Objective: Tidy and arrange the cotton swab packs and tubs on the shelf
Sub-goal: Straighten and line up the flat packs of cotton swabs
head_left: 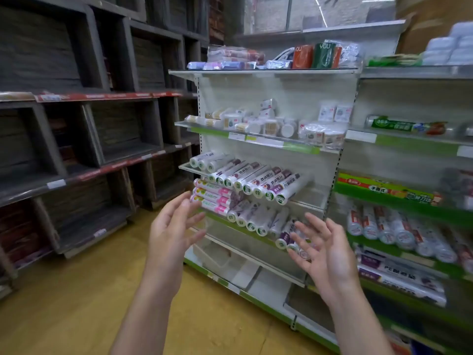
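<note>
With the left hand (174,226) and right hand (325,249) both spread and empty, well below the swab shelf (256,139), the person should reach up and square the jumbled cotton swab tubs (286,129) and packs (322,135) there.

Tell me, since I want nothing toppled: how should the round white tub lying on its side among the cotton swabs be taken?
Probably grip the round white tub across its curved sides, coming from the front: its flat lid faces outward and packs crowd beside it.

Swab tubs (266,126) & packs (321,135) jumbled, 2nd shelf (256,139) from top
</note>
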A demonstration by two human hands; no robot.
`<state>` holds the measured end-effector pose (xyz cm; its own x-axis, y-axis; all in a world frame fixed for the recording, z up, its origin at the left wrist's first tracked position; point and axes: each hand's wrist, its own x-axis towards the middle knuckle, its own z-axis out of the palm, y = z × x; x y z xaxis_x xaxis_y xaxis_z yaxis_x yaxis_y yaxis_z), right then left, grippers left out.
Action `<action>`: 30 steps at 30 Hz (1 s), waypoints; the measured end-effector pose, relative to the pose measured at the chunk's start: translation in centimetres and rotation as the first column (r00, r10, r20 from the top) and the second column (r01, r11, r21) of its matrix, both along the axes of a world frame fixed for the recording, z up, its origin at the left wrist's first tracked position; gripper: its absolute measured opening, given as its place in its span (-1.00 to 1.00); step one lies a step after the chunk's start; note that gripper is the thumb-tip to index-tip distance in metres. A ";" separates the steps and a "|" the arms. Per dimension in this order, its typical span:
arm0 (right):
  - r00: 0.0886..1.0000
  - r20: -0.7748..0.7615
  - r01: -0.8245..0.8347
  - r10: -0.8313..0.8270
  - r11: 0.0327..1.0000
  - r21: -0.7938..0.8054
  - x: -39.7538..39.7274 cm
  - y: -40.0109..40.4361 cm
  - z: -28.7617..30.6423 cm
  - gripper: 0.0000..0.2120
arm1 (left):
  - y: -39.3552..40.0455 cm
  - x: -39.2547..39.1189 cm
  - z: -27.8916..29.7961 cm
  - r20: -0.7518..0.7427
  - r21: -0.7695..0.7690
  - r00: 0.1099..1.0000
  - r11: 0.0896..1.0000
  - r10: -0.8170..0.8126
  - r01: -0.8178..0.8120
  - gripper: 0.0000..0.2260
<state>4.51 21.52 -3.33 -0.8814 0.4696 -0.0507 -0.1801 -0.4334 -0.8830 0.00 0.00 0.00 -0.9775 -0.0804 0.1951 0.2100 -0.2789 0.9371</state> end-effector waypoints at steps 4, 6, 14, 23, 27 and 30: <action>0.999 -0.005 -0.048 0.049 0.998 0.030 -3.7 -1.5 0.7 -0.63 | -1.5 -3.6 0.4 -0.031 -0.014 0.999 1.000 -0.026 0.026 -0.79; 0.998 -0.009 -0.056 0.057 0.998 0.035 -5.8 -1.8 1.3 -0.63 | -1.8 -5.8 0.5 -0.035 -0.017 0.999 0.999 -0.031 0.031 -0.82; 0.998 -0.011 -0.057 0.058 0.997 0.043 -16.5 -1.5 1.7 -0.64 | -1.1 -16.3 0.3 -0.033 0.015 0.998 0.998 -0.056 0.056 -0.82; 0.997 -0.043 -0.068 0.070 0.997 0.048 -33.5 0.9 2.4 -0.67 | 2.2 -32.5 1.1 -0.020 0.036 0.999 0.999 -0.032 0.032 -0.81; 0.993 -0.052 -0.098 0.102 0.993 0.069 -40.4 1.8 3.5 -0.66 | 3.2 -39.0 1.8 -0.019 0.046 0.999 0.999 -0.028 0.029 -0.82; 0.991 -0.047 -0.119 0.124 0.989 0.091 -44.8 2.0 4.2 -0.64 | 3.7 -43.3 1.9 -0.004 0.045 1.000 0.999 -0.030 0.030 -0.79</action>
